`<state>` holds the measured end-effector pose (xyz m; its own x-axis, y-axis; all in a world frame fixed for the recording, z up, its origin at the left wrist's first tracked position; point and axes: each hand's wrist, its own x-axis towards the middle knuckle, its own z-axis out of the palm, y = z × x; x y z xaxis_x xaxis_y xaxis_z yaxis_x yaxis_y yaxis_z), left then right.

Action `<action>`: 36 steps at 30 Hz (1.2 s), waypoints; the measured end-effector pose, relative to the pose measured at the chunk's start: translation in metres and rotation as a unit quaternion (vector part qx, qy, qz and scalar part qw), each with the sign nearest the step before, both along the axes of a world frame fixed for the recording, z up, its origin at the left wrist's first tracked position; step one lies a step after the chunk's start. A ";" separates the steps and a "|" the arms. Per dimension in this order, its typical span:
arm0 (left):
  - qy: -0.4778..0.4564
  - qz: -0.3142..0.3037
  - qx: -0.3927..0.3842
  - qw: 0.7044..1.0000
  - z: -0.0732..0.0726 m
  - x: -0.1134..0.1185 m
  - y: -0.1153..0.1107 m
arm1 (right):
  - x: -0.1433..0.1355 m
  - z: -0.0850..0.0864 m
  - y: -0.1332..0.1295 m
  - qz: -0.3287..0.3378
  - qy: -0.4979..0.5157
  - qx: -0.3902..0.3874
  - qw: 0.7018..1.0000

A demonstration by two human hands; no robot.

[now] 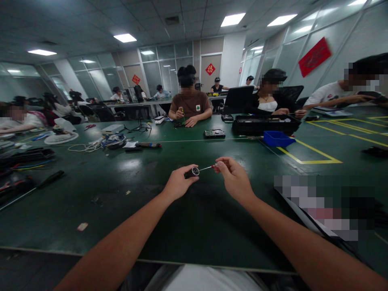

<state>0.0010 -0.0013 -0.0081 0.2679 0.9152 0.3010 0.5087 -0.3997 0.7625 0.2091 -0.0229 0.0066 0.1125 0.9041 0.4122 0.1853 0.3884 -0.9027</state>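
Observation:
Between the thumb and fingers of my left hand (178,184) is a small black cylindrical part (192,173) with a pale ring on its end face. That end is turned toward my right hand (235,178), whose closed fingers grip the red handle of a screwdriver (206,167). The thin metal shaft runs left, and its tip meets the ringed end of the part; how deep it sits is too small to tell. Both hands are held above the green table (194,226). Some of the handle is hidden by my fingers.
A blue bin (277,139) and a dark drive-like box (214,133) lie farther back. Cables and tools, including a long screwdriver (50,179), are at left. A blurred-out item (318,210) lies at right. Across the table a person (190,105) works with a screwdriver.

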 end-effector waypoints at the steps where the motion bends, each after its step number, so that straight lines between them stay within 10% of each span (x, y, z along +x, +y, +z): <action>1: 0.002 -0.007 0.009 1.000 0.001 -0.001 0.000 | 0.001 -0.002 0.003 0.007 0.039 -0.018 0.999; 6: 0.026 -0.009 0.022 0.999 0.003 -0.001 0.000 | 0.004 -0.007 0.014 0.038 0.170 -0.085 0.981; 14: 0.024 -0.013 0.026 0.999 0.001 -0.002 -0.001 | 0.003 -0.001 0.004 -0.030 -0.011 0.021 0.999; 30: 0.029 -0.012 0.013 0.999 0.002 -0.001 -0.003 | 0.002 0.002 0.002 -0.037 -0.011 -0.017 0.999; 36: 0.067 0.000 0.007 0.998 0.004 -0.001 -0.004 | 0.005 0.013 -0.007 -0.092 -0.161 -0.016 0.983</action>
<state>-0.0005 -0.0048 -0.0039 0.3065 0.9116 0.2741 0.6065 -0.4089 0.6818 0.2137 -0.0300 0.0195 0.1436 0.8941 0.4241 0.5275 0.2934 -0.7972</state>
